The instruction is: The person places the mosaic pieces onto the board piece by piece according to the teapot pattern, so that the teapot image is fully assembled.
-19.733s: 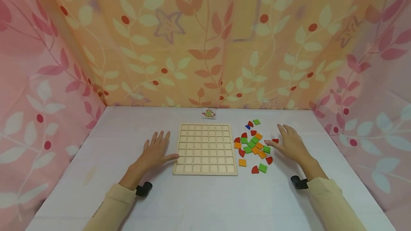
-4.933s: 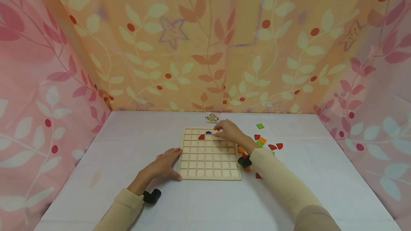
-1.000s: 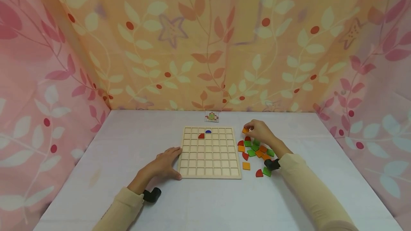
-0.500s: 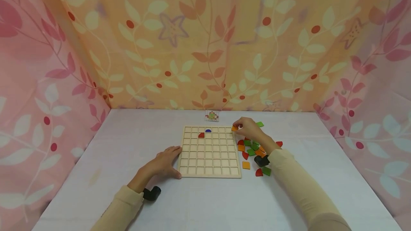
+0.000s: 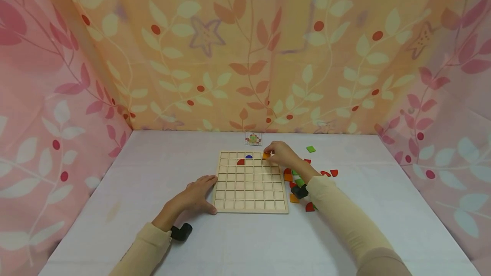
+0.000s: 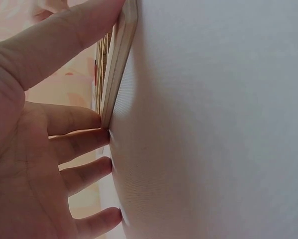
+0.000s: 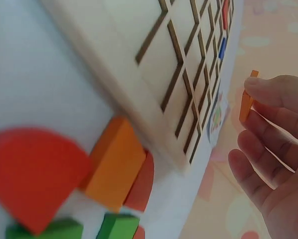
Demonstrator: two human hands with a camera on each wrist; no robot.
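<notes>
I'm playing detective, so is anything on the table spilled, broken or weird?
Nothing looks broken. What stands out is a faint yellowish smudge on the white cloth, left of the wooden board, because the cloth around it is plain; I can't tell what made it. One green tile lies apart, beyond the other loose pieces.
</notes>
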